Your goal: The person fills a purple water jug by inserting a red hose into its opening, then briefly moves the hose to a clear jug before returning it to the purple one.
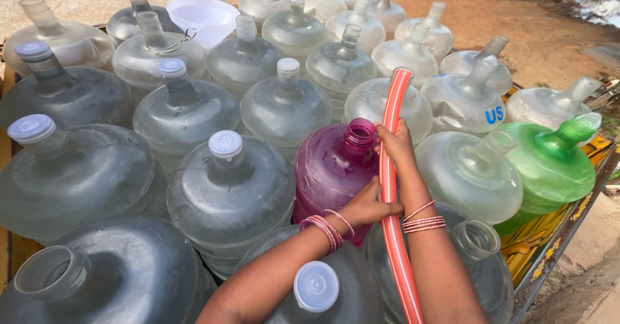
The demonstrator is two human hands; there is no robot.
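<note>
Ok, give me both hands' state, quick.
Left hand: closed on the orange hose.
Right hand: closed on the hose, higher, by the purple jug.

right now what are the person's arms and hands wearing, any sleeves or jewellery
Both arms are bare, with no sleeves in view and no gloves. The left hand has a stack of thin pink bangles at the wrist. The right hand has a similar set of thin pink bangles further up its forearm. No rings or watch can be made out.

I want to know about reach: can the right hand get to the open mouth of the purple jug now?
Probably yes: the right hand grips the orange hose beside the purple jug, whose uncapped mouth is unobstructed.
</note>
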